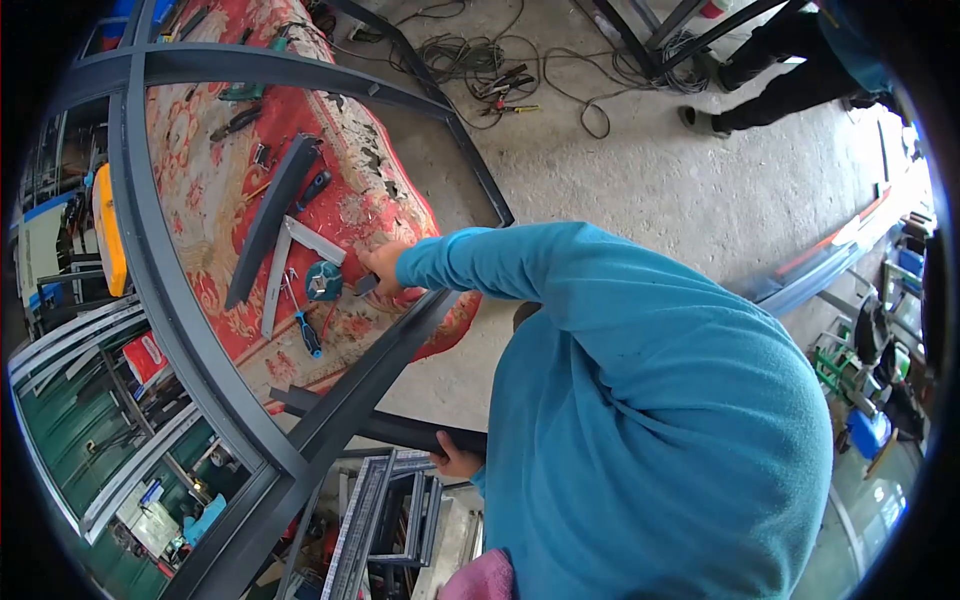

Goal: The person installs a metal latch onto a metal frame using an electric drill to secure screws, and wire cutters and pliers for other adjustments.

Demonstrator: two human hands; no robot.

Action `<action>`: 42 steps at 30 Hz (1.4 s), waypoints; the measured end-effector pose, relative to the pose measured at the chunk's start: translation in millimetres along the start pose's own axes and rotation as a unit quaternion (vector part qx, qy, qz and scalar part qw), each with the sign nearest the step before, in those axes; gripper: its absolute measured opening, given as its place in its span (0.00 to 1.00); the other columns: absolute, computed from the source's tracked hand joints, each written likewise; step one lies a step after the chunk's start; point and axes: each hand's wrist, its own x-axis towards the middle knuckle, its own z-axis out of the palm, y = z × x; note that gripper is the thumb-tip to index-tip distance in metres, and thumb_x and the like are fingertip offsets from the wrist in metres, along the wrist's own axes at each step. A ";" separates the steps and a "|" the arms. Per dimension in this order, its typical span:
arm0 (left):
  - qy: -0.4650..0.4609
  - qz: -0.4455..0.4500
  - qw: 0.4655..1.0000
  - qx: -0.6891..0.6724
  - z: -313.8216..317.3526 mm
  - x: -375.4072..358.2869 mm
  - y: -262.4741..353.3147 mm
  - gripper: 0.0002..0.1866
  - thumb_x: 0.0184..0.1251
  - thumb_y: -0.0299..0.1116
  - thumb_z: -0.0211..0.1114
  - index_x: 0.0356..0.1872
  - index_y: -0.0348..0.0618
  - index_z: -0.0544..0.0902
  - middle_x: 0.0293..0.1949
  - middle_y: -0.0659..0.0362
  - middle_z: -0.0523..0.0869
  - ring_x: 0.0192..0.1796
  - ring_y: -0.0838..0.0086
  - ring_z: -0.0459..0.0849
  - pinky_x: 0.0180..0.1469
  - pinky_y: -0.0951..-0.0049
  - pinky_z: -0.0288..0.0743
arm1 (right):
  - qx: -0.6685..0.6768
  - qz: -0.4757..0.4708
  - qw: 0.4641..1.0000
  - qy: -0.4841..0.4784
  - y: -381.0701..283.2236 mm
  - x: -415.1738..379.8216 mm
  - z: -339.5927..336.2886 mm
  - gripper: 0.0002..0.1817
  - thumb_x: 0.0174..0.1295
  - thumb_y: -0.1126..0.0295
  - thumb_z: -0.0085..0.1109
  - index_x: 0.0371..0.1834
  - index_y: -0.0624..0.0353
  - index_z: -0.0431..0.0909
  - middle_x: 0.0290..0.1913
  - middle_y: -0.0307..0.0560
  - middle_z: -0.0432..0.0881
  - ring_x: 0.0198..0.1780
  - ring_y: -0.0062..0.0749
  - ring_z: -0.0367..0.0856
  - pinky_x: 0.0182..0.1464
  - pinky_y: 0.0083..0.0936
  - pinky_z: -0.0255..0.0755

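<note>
My left hand [458, 460] is wrapped round a dark metal profile [405, 430], which passes under the edge of a large grey metal frame [350, 395]. My right hand [382, 266] reaches over the frame to the red patterned cloth, its fingers curled close to a small grey piece [366, 285]; whether it grips that piece is hard to see. Beside it sit a teal tape measure [323, 281] and a metal try square [277, 280]. A blue screwdriver [308, 335] lies nearby. Farther over are a dark profile offcut [270, 220] and a blue-and-black handled tool [313, 190].
The grey frame's bars [190, 290] cross above the cloth-covered table [190, 140]. Cables [465, 60] coil on the concrete floor [600, 170]. Another person's legs [770, 75] show at the top right. Small frames [400, 515] stand below my left hand. A yellow level [110, 230] is at the left.
</note>
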 end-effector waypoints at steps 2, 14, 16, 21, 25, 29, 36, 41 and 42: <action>0.019 0.014 1.000 0.008 4.8 -6.1 -0.6 0.25 0.55 0.44 0.74 0.36 0.28 0.78 0.35 0.50 0.83 0.32 0.68 0.81 0.33 0.68 0.79 | 0.101 -0.015 0.994 0.026 9.4 -2.5 -9.8 0.27 0.41 0.59 0.69 0.45 0.56 0.74 0.39 0.54 0.82 0.39 0.46 0.83 0.41 0.39 0.77; -0.027 -0.035 0.999 -0.003 14.0 -21.0 -34.4 0.32 0.53 0.51 0.75 0.41 0.25 0.78 0.37 0.47 0.83 0.33 0.66 0.81 0.35 0.69 0.78 | 0.680 0.093 0.724 0.072 51.8 -121.4 -180.6 0.14 0.56 0.78 0.58 0.44 0.50 0.71 0.35 0.39 0.78 0.30 0.24 0.79 0.28 0.23 0.75; -0.003 -0.039 0.999 0.018 15.5 -18.4 -44.0 0.34 0.52 0.52 0.74 0.42 0.25 0.77 0.37 0.46 0.83 0.33 0.65 0.81 0.35 0.67 0.79 | 0.674 0.078 0.730 0.089 54.7 -136.6 -197.5 0.14 0.56 0.79 0.56 0.45 0.50 0.71 0.36 0.39 0.78 0.31 0.24 0.80 0.29 0.22 0.75; 0.065 -0.053 0.995 0.058 16.3 -11.1 -66.0 0.36 0.50 0.54 0.75 0.42 0.23 0.78 0.38 0.44 0.82 0.35 0.62 0.79 0.37 0.63 0.77 | 0.641 0.052 0.755 0.126 69.3 -136.6 -220.4 0.17 0.54 0.83 0.50 0.46 0.51 0.71 0.39 0.40 0.80 0.35 0.25 0.83 0.32 0.20 0.77; 0.140 -0.080 0.980 0.117 19.4 -6.4 -77.7 0.35 0.49 0.53 0.75 0.39 0.24 0.80 0.37 0.44 0.83 0.36 0.63 0.78 0.37 0.63 0.73 | 0.640 0.017 0.757 0.128 92.9 -100.8 -240.3 0.18 0.53 0.84 0.49 0.46 0.53 0.71 0.38 0.40 0.80 0.37 0.27 0.83 0.33 0.22 0.78; 0.212 -0.100 0.971 0.048 71.6 -39.0 -18.9 0.28 0.47 0.48 0.77 0.38 0.30 0.82 0.33 0.48 0.84 0.34 0.65 0.81 0.35 0.66 0.75 | 0.633 -0.015 0.764 0.129 119.0 -48.5 -273.7 0.16 0.56 0.83 0.51 0.46 0.53 0.70 0.44 0.42 0.78 0.40 0.30 0.84 0.35 0.23 0.79; 0.227 -0.098 0.964 0.094 150.9 -73.3 43.5 0.28 0.47 0.48 0.77 0.38 0.31 0.82 0.33 0.48 0.84 0.34 0.65 0.81 0.35 0.66 0.75 | 0.579 -0.067 0.807 0.095 161.3 34.9 -334.3 0.15 0.55 0.86 0.52 0.43 0.57 0.70 0.47 0.43 0.77 0.45 0.27 0.81 0.44 0.26 0.80; 0.235 -0.103 0.959 0.123 178.5 -98.4 67.1 0.27 0.47 0.47 0.77 0.38 0.31 0.82 0.33 0.49 0.85 0.34 0.65 0.81 0.35 0.66 0.75 | 0.523 -0.104 0.842 0.086 167.8 72.1 -359.9 0.13 0.54 0.87 0.53 0.41 0.59 0.71 0.47 0.43 0.76 0.45 0.24 0.79 0.46 0.25 0.80; 0.235 -0.102 0.958 0.129 180.7 -101.4 70.9 0.27 0.47 0.47 0.77 0.38 0.31 0.82 0.33 0.49 0.85 0.34 0.65 0.81 0.35 0.66 0.75 | 0.516 -0.117 0.843 0.096 165.1 77.1 -363.8 0.14 0.53 0.88 0.53 0.40 0.60 0.71 0.45 0.42 0.76 0.43 0.24 0.79 0.45 0.25 0.80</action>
